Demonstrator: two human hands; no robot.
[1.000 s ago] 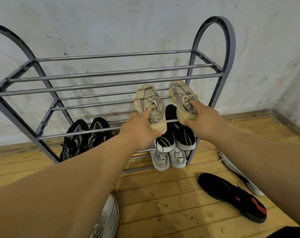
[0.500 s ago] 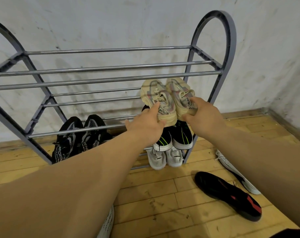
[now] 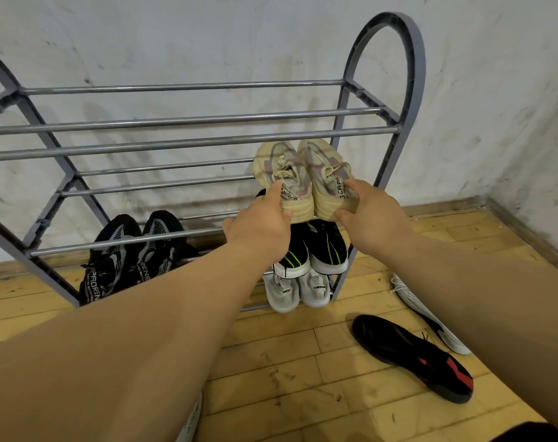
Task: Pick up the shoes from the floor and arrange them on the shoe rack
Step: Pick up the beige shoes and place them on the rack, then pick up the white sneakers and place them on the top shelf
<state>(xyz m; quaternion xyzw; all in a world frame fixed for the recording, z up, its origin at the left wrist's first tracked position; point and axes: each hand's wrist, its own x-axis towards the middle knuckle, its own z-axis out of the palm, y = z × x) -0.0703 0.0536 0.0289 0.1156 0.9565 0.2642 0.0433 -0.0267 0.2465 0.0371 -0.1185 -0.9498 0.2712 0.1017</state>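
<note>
Left hand [image 3: 258,229] pinches left beige sneaker [image 3: 282,177] heel, right hand [image 3: 371,218] pinches right beige sneaker [image 3: 324,173] heel, 3 o'clock end of shoe rack [image 3: 175,143]. Likely light, soft; heels hold best.

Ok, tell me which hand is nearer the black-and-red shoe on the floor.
Right. The right hand is up at the rack above the black-and-red shoe; the left hand is farther left.

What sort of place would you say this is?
Likely a home entryway or storage corner: a grey tubular shoe rack stands against a scuffed white wall on a yellow wooden plank floor.
</note>
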